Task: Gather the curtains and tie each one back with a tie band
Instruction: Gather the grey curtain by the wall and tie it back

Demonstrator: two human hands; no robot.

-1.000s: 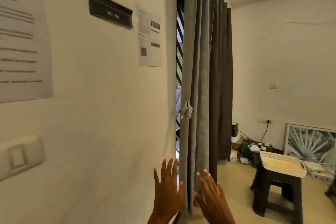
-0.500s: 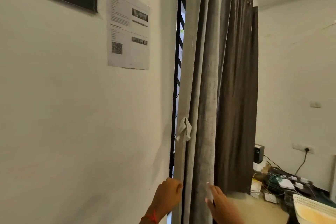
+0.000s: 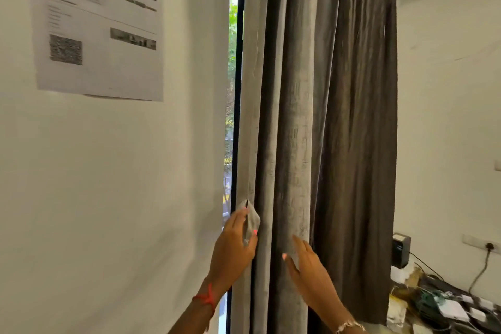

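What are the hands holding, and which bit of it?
The left hand pinches the small grey tie band hanging at the curtain edge, by its lower end. The right hand is open against a curtain fold, holding nothing.

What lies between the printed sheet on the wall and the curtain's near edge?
In the head view, bare white wall, then a narrow strip of window with its dark frame, separates the printed sheet from the curtain.

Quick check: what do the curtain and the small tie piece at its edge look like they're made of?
Curtain: grey woven fabric, probably velvety, judging by the soft sheen along its folds. Tie band, held by the left hand: matching grey cloth, limp and creased. Right hand is open against the folds.
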